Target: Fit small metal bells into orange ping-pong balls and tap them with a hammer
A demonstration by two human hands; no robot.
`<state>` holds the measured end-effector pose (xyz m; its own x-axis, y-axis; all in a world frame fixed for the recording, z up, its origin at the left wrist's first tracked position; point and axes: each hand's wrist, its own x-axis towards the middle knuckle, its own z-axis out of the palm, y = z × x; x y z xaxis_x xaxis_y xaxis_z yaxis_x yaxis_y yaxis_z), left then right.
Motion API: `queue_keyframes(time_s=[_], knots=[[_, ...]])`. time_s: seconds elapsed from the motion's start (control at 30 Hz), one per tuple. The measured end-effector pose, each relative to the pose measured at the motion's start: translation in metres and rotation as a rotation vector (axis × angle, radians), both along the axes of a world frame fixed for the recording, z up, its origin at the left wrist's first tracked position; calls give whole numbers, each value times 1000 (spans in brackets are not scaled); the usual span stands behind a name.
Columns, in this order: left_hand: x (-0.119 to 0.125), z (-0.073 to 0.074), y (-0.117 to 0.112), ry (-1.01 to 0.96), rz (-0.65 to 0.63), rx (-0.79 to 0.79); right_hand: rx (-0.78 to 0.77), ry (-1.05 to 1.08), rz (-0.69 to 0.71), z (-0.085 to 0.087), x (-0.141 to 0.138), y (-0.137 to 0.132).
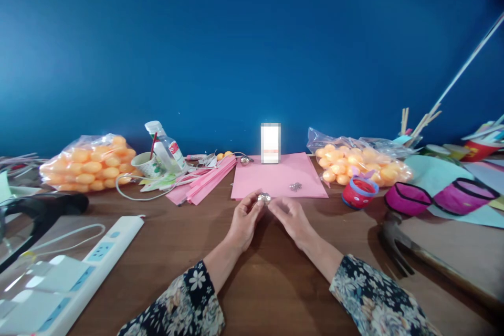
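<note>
My left hand (244, 220) and my right hand (290, 218) meet over the brown table near the front edge of a pink paper sheet (277, 178). Between the fingertips of both hands sits a small round silver bell (263, 198); the fingers of each hand pinch it. A little heap of small silver pieces (295, 186) lies on the pink sheet just beyond my right hand. Both forearms wear dark floral sleeves.
Bags of orange balls lie at the left (88, 164) and right (360, 160). Pink paper strips (207, 181), a bottle (165, 149), a paper cup (147, 164), a white power strip (82, 268), a red cup (359, 192), magenta cups (407, 198) and a hammer (409, 252) surround me.
</note>
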<state>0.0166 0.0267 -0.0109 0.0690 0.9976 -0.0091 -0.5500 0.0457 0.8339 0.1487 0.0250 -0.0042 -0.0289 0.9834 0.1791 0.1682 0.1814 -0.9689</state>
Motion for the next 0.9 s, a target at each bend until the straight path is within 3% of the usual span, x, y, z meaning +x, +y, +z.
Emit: queue_keyframes(time_s=[0.9], knots=[[3,-2,-1,220,78,27,-22,36,-65,0,0,1]])
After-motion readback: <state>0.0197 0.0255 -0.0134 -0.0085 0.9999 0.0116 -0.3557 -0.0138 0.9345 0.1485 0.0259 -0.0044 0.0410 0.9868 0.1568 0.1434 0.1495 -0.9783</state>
